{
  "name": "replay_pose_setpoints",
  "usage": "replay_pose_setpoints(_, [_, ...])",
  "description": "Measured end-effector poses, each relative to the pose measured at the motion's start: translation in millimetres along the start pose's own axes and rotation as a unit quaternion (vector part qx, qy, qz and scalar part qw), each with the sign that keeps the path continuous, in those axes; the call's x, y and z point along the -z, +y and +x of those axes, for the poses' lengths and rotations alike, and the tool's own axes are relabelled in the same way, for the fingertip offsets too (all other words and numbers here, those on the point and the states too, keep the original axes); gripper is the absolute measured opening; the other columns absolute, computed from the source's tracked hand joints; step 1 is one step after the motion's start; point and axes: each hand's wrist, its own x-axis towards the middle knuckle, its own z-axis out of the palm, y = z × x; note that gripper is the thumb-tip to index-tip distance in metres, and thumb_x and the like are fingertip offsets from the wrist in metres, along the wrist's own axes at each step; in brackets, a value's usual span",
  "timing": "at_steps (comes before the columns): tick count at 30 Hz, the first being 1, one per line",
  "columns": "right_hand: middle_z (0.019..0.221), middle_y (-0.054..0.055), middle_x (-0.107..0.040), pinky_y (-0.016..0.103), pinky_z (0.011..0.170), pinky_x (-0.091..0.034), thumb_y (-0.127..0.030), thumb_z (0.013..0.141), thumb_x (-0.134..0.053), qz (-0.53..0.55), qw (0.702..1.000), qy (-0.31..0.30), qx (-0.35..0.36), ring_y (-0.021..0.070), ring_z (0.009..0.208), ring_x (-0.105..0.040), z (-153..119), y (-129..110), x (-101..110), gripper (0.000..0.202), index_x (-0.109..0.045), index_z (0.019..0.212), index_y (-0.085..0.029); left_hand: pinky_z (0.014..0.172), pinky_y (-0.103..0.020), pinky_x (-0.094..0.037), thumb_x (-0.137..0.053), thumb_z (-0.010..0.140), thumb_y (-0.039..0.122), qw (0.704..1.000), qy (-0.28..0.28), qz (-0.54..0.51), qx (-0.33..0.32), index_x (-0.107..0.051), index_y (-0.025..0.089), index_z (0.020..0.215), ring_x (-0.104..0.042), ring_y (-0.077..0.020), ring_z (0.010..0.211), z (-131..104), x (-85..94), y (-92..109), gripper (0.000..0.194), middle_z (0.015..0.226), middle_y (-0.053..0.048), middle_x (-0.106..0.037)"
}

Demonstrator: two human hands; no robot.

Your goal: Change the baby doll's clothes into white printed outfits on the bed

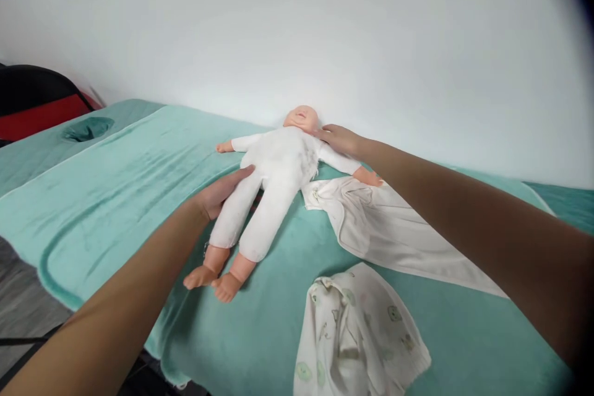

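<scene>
From the head view, shows one baby doll (281, 158) lying face up between the two hands, with head near the wall (408, 62) and feet toward the lower left. Is held at the left-side thigh by the left hand (227, 189), with thumb laid over the white cloth and most fingers hidden beneath. Is touched by the neck and shoulder, at the far end of the body, by the right hand (341, 138), with fingers reaching in together; cannot tell whether pinching anything there.

Counting next, comes to one doll, with two arms stretched outward, two legs slightly parted and two bare feet. Includes two garments as well, both crumpled: one plain off-white garment (390, 223) beside the doll, partly behind the right forearm, and one printed garment (362, 328) nearer the viewer, well apart from both hands. Lies all on one turquoise cover (260, 340), with one face hole (88, 129) at the far left, near one black and red chair (41, 99)
</scene>
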Motion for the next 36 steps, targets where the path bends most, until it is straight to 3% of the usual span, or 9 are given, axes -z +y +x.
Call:
replay_pose_setpoints(3, [0.101, 0.015, -0.07, 0.037, 0.088, -0.044, -0.065, 0.09, -0.049, -0.105, 0.991, 0.034, -0.077, 0.0244, 0.092, -0.062, -40.2, 34.0, 32.8, 0.054, -0.062, 0.101, -0.014, 0.087, -0.045, -0.048, -0.046, 0.088, 0.052, 0.974, 0.16, 0.152, -0.044, -0.063, 0.01, 0.116, -0.066, -0.0285, 0.102, -3.7, 0.3, 1.9, 0.053, 0.105, -0.01, -0.072])
replay_pose_setpoints(5, [0.093, 0.013, -0.07, 0.037, 0.08, -0.045, -0.063, 0.087, -0.052, -0.18, 0.974, 0.056, -0.128, 0.0254, 0.086, -0.062, -76.7, 57.6, 58.0, 0.048, -0.062, 0.091, -0.017, 0.095, -0.046, -0.046, -0.057, 0.083, 0.05, 0.901, 0.299, 0.28, -0.143, -0.06, 0.015, 0.12, -0.062, -0.031, 0.109, -17.5, -11.3, 4.7, 0.051, 0.119, -0.014, -0.067])
replay_pose_setpoints(7, [0.09, 0.011, -0.07, 0.035, 0.072, -0.044, -0.064, 0.085, -0.051, -0.268, 0.95, 0.042, -0.158, 0.0248, 0.08, -0.062, -115.8, 77.4, 81.5, 0.047, -0.063, 0.089, -0.019, 0.099, -0.043, -0.044, -0.054, 0.087, 0.044, 0.827, 0.341, 0.361, -0.262, -0.059, 0.018, 0.12, -0.058, -0.0288, 0.113, -40.2, -35.6, 2.7, 0.043, 0.122, -0.013, -0.064])
replay_pose_setpoints(14, [0.107, 0.007, -0.071, 0.031, 0.07, -0.042, -0.042, 0.089, -0.05, -0.4, 0.909, -0.007, -0.113, 0.0242, 0.091, -0.063, -221.7, 68.5, 117.9, 0.026, -0.067, 0.097, -0.024, 0.069, -0.031, -0.043, -0.07, 0.074, 0.052, 0.884, -0.064, 0.391, -0.246, -0.068, 0.024, 0.093, -0.062, -0.0236, 0.075, -100.8, -134.7, -50.7, 0.034, 0.082, -0.002, -0.067])
replay_pose_setpoints(19, [0.114, 0.006, -0.069, 0.033, 0.08, -0.043, -0.041, 0.098, -0.039, -0.345, 0.935, 0.029, 0.076, 0.0238, 0.101, -0.063, -288.7, -1.7, 98.5, 0.033, -0.066, 0.11, -0.026, 0.092, -0.041, -0.045, -0.058, 0.083, 0.023, 0.809, -0.069, 0.426, -0.4, -0.065, 0.022, 0.093, -0.057, -0.0283, 0.108, -116.3, -172.7, -39.2, 0.012, 0.112, -0.008, -0.064])
replay_pose_setpoints(22, [0.1, 0.005, -0.07, 0.031, 0.075, -0.044, -0.041, 0.099, -0.041, -0.272, 0.946, -0.042, 0.17, 0.0202, 0.09, -0.064, -342.2, -49.7, 80.7, 0.033, -0.069, 0.107, -0.026, 0.114, -0.052, -0.029, -0.054, 0.079, 0.007, 0.724, -0.049, 0.445, -0.525, -0.066, 0.021, 0.097, -0.035, -0.0315, 0.14, -136.8, -196.5, -17.7, 0.026, 0.148, -0.01, -0.044])
replay_pose_setpoints(25, [0.09, 0.004, -0.068, 0.029, 0.064, -0.04, -0.038, 0.1, -0.041, -0.245, 0.946, -0.102, 0.184, 0.0168, 0.074, -0.062, -399.5, -86.1, 73.5, 0.032, -0.07, 0.106, -0.028, 0.118, -0.054, -0.021, -0.047, 0.082, 0.004, 0.673, -0.08, 0.467, -0.568, -0.067, 0.024, 0.095, -0.044, -0.0283, 0.133, -156.7, -209.3, -13.4, 0.031, 0.139, -0.008, -0.054])
replay_pose_setpoints(31, [0.058, 0.0, -0.058, 0.032, 0.044, -0.032, -0.052, 0.089, -0.057, -0.221, 0.972, -0.055, -0.059, 0.0183, 0.049, -0.05, -481.6, -79.7, 87.2, 0.024, -0.066, 0.101, -0.033, 0.085, -0.041, -0.046, -0.049, 0.086, 0.017, 0.756, 0.092, 0.444, -0.472, -0.065, 0.023, 0.101, -0.061, -0.0264, 0.097, -181.1, -197.7, -40.0, 0.023, 0.113, -0.011, -0.065])
replay_pose_setpoints(36, [0.095, 0.005, -0.072, 0.037, 0.056, -0.052, -0.055, 0.086, -0.061, -0.095, 0.989, -0.049, -0.102, 0.0258, 0.072, -0.066, -490.3, -46.3, 39.5, 0.049, -0.054, 0.129, -0.034, 0.088, -0.042, -0.046, -0.06, 0.077, 0.023, 0.825, 0.205, 0.303, -0.43, -0.056, 0.022, 0.118, -0.058, -0.0286, 0.1, -216.3, -225.4, -49.4, 0.04, 0.107, -0.01, -0.061])
